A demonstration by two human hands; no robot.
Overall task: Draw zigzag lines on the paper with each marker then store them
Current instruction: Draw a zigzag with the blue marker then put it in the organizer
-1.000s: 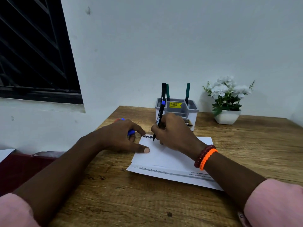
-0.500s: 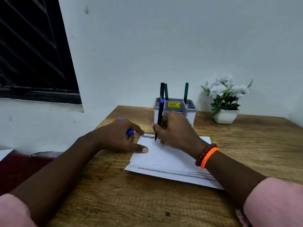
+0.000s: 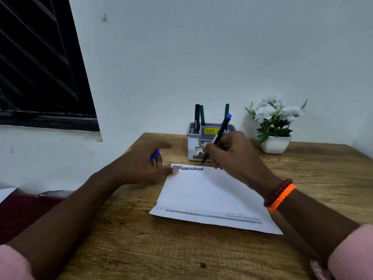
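A white sheet of paper lies on the wooden desk, with a dark zigzag line along its top edge. My right hand grips a black marker with a blue end, tilted right, its tip just above the paper's top edge past the end of the zigzag. My left hand rests at the paper's top left corner and holds the blue marker cap. Behind them stands a grey and white holder with a black marker and two green markers.
A white pot of white flowers stands at the back right of the desk. The wall is close behind the holder. A dark barred window is at the left. The desk's left edge runs diagonally past my left arm.
The zigzag line has grown to the right. My right hand has moved right and lifted the marker tip off the paper, tilting the marker. My left fingers have loosened off the paper.
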